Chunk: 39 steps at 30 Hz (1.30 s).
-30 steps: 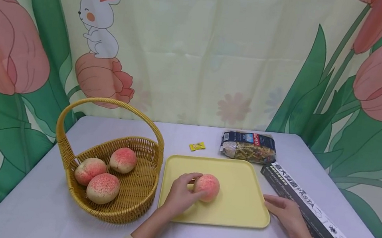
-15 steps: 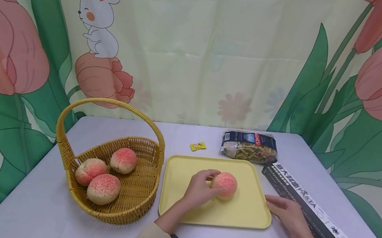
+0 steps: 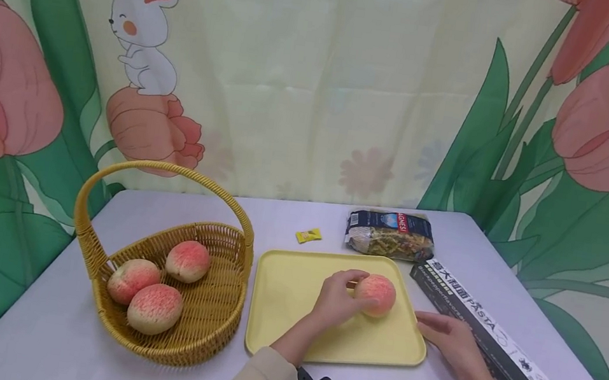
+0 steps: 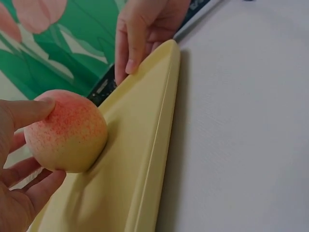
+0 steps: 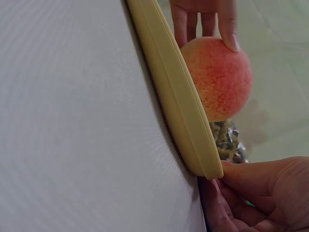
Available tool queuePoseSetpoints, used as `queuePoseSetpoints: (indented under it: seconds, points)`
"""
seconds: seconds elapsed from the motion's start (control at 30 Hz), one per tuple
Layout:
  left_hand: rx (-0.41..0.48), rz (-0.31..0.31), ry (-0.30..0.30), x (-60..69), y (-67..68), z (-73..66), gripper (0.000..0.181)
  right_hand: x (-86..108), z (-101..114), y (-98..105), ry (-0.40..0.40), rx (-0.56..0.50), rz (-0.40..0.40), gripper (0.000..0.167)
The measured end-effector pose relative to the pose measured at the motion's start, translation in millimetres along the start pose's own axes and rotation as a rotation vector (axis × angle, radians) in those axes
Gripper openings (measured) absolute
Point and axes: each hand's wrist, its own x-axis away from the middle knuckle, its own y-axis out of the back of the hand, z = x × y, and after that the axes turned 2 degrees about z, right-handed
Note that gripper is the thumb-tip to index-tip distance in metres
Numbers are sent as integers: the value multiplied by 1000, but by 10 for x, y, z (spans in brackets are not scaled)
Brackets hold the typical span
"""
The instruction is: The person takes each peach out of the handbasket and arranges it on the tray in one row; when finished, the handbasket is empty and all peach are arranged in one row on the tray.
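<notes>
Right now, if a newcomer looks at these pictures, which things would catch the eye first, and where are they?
Probably the pink peach, held by the left hand over the right part of the yellow tray, with the right hand at the tray's right edge. Next, the wicker basket with three peaches, left of the tray; then the white rabbit printed on the backdrop, upper left.

Even light, soft shadows (wrist views dimmer)
</notes>
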Motion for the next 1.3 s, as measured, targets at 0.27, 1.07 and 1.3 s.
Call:
queuePoseSetpoints:
  seconds: [0.27,1.07,1.3]
  points:
    - [14,11,15,-90,-128,-38,45,-1,0,-2,0,32,-4,47]
    - [-34,13,-23,-229,-303,-133,41,13,12,-58,-8,22,-28,45]
    - [-37,28,5,-245,-324,-158,40,18,-2,-29,5,19,-24,45]
